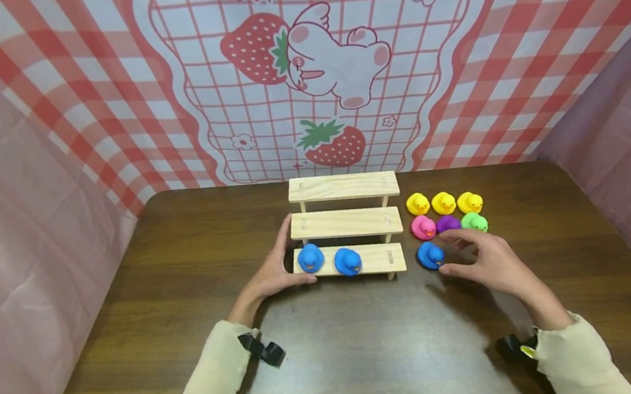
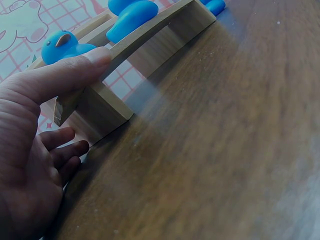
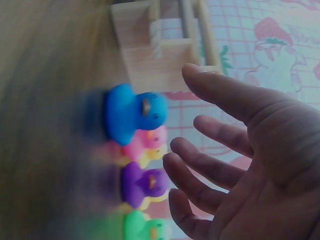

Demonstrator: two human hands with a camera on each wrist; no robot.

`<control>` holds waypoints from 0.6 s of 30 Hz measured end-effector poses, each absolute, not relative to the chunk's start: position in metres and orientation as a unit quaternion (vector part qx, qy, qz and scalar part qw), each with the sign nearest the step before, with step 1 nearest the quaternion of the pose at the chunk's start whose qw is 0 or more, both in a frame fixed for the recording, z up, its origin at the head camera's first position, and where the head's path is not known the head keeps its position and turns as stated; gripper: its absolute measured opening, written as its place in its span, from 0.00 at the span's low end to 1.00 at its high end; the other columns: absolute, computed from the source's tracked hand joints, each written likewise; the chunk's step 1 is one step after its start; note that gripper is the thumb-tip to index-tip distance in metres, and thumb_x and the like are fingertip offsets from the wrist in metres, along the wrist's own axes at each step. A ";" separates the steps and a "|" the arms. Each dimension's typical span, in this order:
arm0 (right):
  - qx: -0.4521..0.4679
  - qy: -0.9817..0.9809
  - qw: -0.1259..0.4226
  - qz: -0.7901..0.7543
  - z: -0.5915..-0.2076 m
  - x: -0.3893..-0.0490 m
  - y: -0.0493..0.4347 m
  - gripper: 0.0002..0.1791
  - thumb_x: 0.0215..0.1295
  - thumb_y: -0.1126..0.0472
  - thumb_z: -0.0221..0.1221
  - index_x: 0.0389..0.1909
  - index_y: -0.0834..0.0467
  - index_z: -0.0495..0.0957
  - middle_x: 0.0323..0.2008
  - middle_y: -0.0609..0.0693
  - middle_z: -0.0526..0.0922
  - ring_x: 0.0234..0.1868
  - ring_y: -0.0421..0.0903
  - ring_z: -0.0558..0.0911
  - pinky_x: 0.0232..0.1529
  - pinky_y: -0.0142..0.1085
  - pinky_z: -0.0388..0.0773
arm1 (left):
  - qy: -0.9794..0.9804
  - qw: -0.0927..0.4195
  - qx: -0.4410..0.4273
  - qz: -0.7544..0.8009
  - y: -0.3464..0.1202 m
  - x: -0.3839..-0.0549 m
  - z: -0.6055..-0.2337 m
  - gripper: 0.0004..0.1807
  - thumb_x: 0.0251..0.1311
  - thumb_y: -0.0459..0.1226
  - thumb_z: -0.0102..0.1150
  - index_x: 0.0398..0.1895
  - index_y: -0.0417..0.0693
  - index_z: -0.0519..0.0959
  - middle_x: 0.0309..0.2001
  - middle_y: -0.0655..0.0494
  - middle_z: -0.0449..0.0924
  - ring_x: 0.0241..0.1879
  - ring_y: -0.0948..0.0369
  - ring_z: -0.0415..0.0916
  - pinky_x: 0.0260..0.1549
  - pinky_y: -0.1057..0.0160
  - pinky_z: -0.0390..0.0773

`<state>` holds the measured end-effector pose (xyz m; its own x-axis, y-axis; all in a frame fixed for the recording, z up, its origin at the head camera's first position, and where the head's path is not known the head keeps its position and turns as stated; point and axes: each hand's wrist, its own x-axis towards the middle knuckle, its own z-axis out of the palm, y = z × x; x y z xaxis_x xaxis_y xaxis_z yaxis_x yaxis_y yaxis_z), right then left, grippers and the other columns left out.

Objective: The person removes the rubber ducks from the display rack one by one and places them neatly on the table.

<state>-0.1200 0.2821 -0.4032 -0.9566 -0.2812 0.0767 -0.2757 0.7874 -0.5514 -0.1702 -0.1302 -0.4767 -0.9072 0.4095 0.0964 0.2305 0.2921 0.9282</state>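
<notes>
A three-step wooden display stand (image 1: 346,222) stands on the table. Two blue rubber ducks sit on its lowest step, one at the left end (image 1: 310,258) and one near the middle (image 1: 348,262). My left hand (image 1: 278,269) grips the stand's left end, thumb along the front edge of the lowest step and fingers at its side. A third blue rubber duck (image 3: 132,114) rests on the table right of the stand. Close beside it, my right hand (image 1: 489,259) is spread, thumb and fingers apart, with a gap to the duck in the right wrist view.
Behind the loose blue duck are a pink duck (image 1: 424,228), a purple duck (image 1: 447,223) partly hidden by my right hand, and a green duck (image 1: 474,223). Three yellow ducks (image 1: 443,203) line up farther back. A strawberry-patterned cloth (image 1: 262,113) hangs behind the brown table (image 1: 185,266).
</notes>
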 end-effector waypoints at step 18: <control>-0.211 0.919 -0.074 -0.325 -0.390 -0.125 0.242 0.25 0.53 0.60 0.74 0.53 0.59 0.82 0.41 0.53 0.87 0.40 0.46 0.83 0.40 0.32 0.82 | 0.800 0.086 0.193 0.562 -0.129 -0.172 -0.480 0.74 0.42 0.27 0.78 0.82 0.56 0.31 0.77 0.38 0.55 0.70 0.43 0.62 0.75 0.38 0.52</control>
